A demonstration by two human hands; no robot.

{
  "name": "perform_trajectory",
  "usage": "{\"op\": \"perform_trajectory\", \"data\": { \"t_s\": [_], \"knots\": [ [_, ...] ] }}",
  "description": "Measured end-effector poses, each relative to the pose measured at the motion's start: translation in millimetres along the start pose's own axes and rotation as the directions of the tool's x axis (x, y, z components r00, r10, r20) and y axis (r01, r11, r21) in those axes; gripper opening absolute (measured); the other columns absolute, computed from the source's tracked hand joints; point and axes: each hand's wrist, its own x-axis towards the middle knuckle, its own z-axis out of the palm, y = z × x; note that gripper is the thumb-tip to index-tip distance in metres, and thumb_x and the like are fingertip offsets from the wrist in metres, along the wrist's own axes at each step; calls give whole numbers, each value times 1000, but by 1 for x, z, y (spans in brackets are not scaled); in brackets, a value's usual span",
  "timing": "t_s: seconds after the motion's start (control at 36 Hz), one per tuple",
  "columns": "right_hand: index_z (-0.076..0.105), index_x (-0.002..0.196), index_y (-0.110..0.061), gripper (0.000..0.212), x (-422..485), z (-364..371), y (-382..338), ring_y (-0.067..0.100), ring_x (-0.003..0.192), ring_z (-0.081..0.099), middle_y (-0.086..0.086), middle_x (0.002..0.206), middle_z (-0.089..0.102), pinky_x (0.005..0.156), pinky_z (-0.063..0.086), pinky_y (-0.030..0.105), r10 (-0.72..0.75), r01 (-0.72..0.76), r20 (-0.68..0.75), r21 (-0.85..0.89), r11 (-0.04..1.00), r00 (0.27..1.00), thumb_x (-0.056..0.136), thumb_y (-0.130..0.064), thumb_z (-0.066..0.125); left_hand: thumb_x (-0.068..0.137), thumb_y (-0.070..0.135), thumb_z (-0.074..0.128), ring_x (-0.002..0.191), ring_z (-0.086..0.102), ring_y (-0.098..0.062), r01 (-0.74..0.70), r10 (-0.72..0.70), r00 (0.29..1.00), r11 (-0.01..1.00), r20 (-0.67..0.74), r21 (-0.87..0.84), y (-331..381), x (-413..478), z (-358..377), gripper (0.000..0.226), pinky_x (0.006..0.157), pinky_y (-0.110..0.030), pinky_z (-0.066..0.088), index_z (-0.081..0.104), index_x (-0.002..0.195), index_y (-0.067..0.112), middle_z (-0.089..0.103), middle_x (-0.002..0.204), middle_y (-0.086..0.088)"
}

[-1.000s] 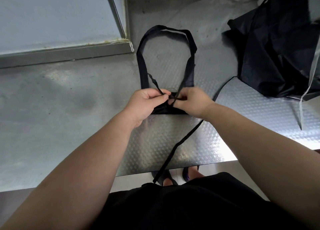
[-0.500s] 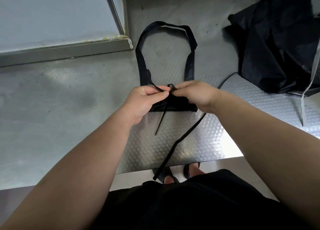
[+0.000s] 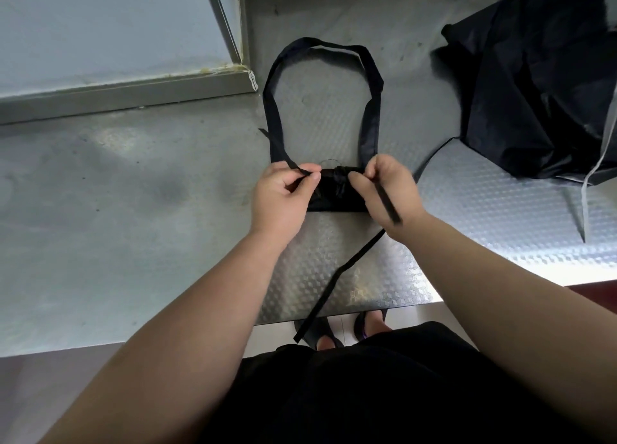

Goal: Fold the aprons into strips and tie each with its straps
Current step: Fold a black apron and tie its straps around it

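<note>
Pinching a thin black strap end apiece, both hands work at the middle of a folded black apron (image 3: 334,196) lying on a patterned metal table (image 3: 484,203). The left hand (image 3: 283,193) has thumb and forefinger closed tight on one strap end (image 3: 293,166), which runs away up and to the left. The right hand (image 3: 387,189) is clenched on the other strap end (image 3: 387,206), whose free tip pokes out across the back of the wrist. Between the two grips sits a small bunched knot (image 3: 340,183) on the folded bundle — it looks about ready to be drawn snug.

The cloth looks light, limp and a little slick, so it will likely slide and sag unless held close to the knot, where the hands are now.

Beyond the bundle, the neck loop (image 3: 370,72) lies open in an arch on the table. A longer strap (image 3: 337,280) trails toward the person and hangs over the table's near edge. To the right, well apart, a heap of dark aprons (image 3: 534,92) waits — apparently not yet folded.
</note>
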Motion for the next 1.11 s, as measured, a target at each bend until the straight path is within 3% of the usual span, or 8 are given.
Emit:
{"op": "perform_trajectory", "data": {
  "t_s": [0.11, 0.25, 0.39, 0.53, 0.64, 0.86, 1.0, 1.11],
  "knots": [
    [32, 66, -20, 35, 0, 4, 2, 14, 60, 34, -3, 63, 35, 50, 29, 17, -63, 61, -9, -139, 988, 998, 92, -6, 50, 87, 16, 65, 80, 57, -1, -39, 56, 991, 990, -125, 135, -1, -12, 3, 13, 77, -7, 41, 72, 88, 26, 54, 87, 12],
    [36, 66, -26, 35, 6, -3, 5, 18, 72, 44, -7, 65, 42, 55, 32, 15, -48, 44, -12, -211, 976, 999, 94, -8, 49, 91, 13, 59, 74, 58, -4, 234, -238, 970, 969, -42, -83, 0, -16, 1, 28, 73, -24, 48, 63, 75, 35, 64, 75, 13],
    [33, 66, -28, 40, 2, -7, 4, 18, 68, 42, -2, 70, 46, 57, 33, 17, -76, 68, -15, -288, 955, 997, 89, 2, 45, 94, 10, 56, 76, 63, -3, 365, -364, 931, 925, 32, -107, 10, -2, -11, 24, 57, -15, 47, 61, 78, 26, 63, 79, 9],
    [28, 64, -24, 42, -12, -20, 4, 17, 69, 40, 0, 80, 49, 55, 32, 20, -103, 82, -36, -378, 922, 994, 67, 18, 31, 88, 18, 63, 91, 63, -17, 238, -206, 966, 945, -155, 224, -5, -5, -7, 19, 83, -30, 52, 65, 75, 32, 69, 94, -1],
    [39, 81, -14, 30, -19, -22, 9, 21, 84, 50, 2, 98, 54, 66, 42, 30, 2, -46, -113, -385, 922, 994, 76, 15, 32, 87, 18, 63, 88, 64, -18, 291, -231, 939, 928, -254, 232, -5, -12, -1, 10, 77, -25, 49, 71, 82, 21, 68, 99, -3],
    [48, 98, -14, 12, -13, -18, 7, 15, 62, 40, -2, 72, 42, 50, 31, 21, 221, -231, -105, -91, 969, 970, 100, -18, 36, 87, 14, 64, 70, 54, 2, 424, -426, 903, 905, -56, -42, 11, 1, -14, 19, 59, -13, 42, 66, 74, 27, 63, 75, 14],
    [56, 85, -24, 24, -21, -20, 3, 19, 92, 57, 0, 96, 53, 71, 57, 29, 244, -223, -8, 375, 900, 970, 101, -13, 41, 86, 14, 67, 93, 59, -11, 601, -622, 783, 749, 18, -280, 16, 9, -23, 9, 55, -16, 45, 66, 80, 20, 66, 99, 2],
    [57, 105, -8, 23, -27, -19, -6, 26, 99, 60, 11, 112, 55, 81, 57, 28, 53, -67, 50, 354, 933, 997, 100, 0, 36, 86, 11, 68, 78, 60, -8, 642, -709, 704, 611, 40, -463, 21, 13, -31, 6, 49, -11, 48, 63, 83, 14, 64, 88, 1]
  ]
}}
